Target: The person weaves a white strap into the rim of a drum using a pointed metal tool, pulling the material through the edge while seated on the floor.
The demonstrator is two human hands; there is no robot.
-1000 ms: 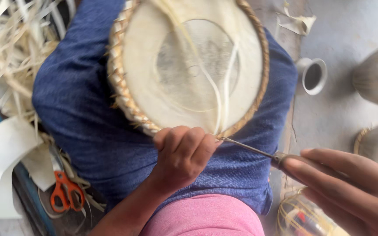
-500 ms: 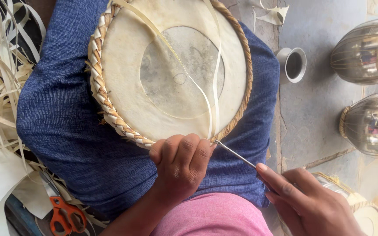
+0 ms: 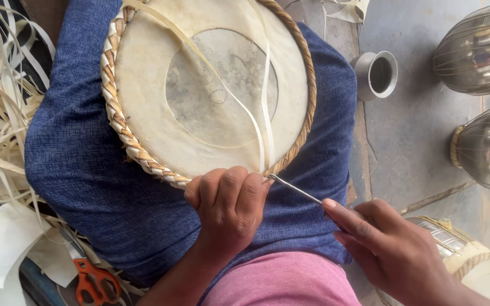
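From the head camera, you are looking straight down at a round drum head [image 3: 199, 85] lying on blue cloth [image 3: 86, 187] across your lap. Its pale skin carries a darker grey circle in the middle, and a braided rim of pale strips runs around its left and lower edge, changing to a twisted brown cord on the right side.

Your left hand [image 3: 228, 207] is resting at the bottom edge of the drum head, fingers curled and pressed together over the rim, gripping it where two pale strips [image 3: 265, 113] are coming down across the skin.

Your right hand [image 3: 392, 249] is sitting to the lower right, off the drum head, fingers pinching the handle end of a thin metal awl [image 3: 295, 188]. The awl is slanting up and left, its tip meeting the rim just beside your left fingertips.

Loose pale strips [image 3: 1, 113] are piling at the left. Orange-handled scissors [image 3: 94, 280] are lying at the lower left. A small grey metal cup [image 3: 376, 73] is standing on the floor right of the drum head, and metal drum bodies [image 3: 477, 48] are lining the right edge.
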